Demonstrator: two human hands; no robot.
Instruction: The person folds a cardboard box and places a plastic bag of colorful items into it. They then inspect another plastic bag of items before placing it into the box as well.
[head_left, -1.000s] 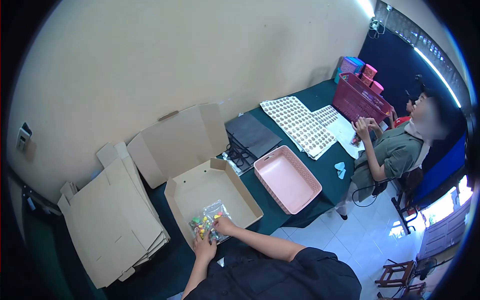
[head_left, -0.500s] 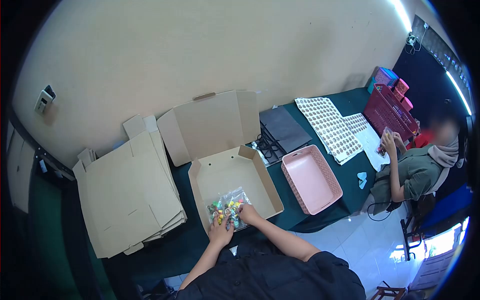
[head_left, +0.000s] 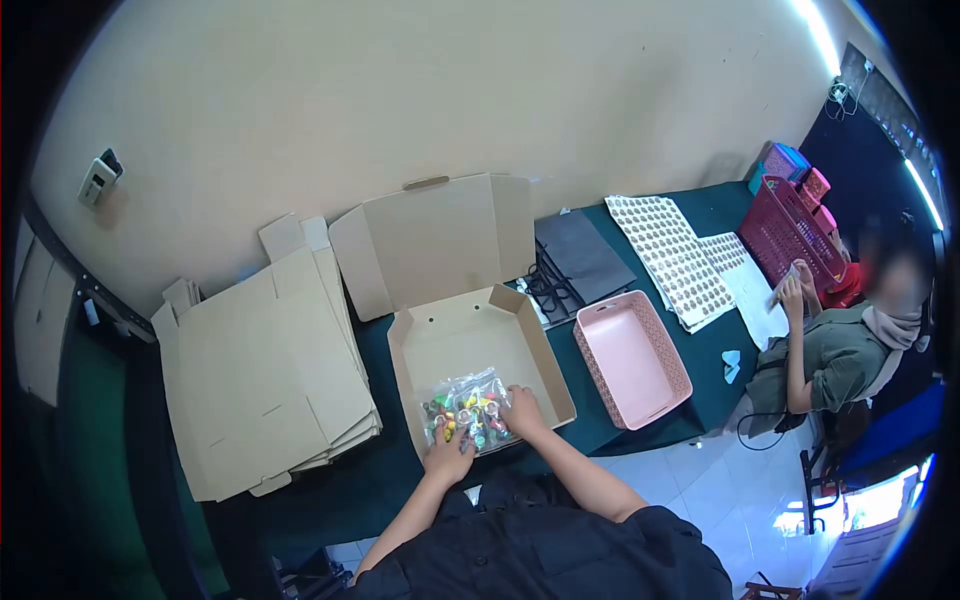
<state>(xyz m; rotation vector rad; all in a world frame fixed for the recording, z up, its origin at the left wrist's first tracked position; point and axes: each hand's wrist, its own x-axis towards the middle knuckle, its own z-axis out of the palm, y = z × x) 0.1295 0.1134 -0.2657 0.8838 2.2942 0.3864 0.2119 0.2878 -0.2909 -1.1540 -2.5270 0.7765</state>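
A clear plastic bag (head_left: 468, 404) of small colourful pieces, some with metal rings, lies in the near part of an open cardboard box (head_left: 463, 335). The pieces are too small to name surely. My left hand (head_left: 449, 460) rests on the bag's near left corner, fingers apart. At the bag's right edge, my right hand (head_left: 524, 413) touches the plastic with its fingers stretched out. The box lid (head_left: 435, 240) stands raised against the wall.
Flattened cardboard boxes (head_left: 265, 370) are stacked at left. Right of the box are black paper bags (head_left: 585, 258), a pink basket (head_left: 635, 365), sticker sheets (head_left: 672, 262) and a maroon basket (head_left: 790, 235). A co-worker (head_left: 840, 350) sits at far right, hands raised.
My right hand has moved from on top of the bag to its right edge. The bag looks more spread out. The view has shifted slightly.
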